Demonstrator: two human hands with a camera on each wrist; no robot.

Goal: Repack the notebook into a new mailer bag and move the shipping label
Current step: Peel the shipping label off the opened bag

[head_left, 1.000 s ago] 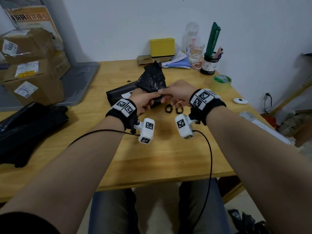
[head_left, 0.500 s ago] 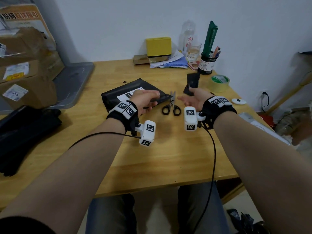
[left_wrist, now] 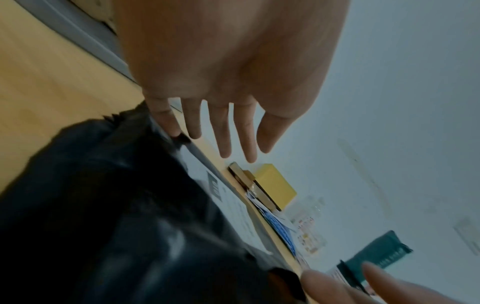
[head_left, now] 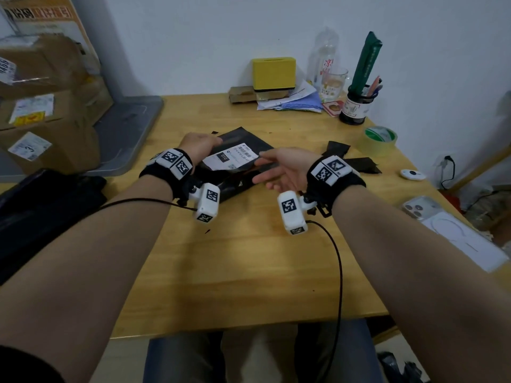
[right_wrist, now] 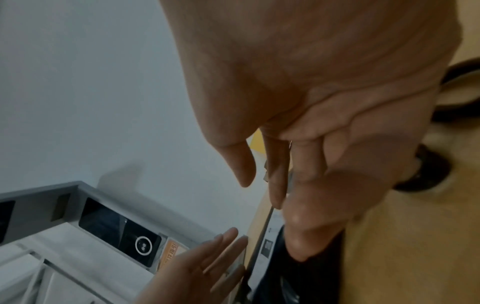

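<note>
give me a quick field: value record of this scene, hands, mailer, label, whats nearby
left hand: open, fingers straight, at the far left edge of the mailer
right hand: open, palm up, at the mailer's right edge
black mailer bag: flat on the wooden table, label side up
shipping label: white, on the bag
cut black strip: on the table right of the bag
tape roll: far right
notebook: not visible
</note>
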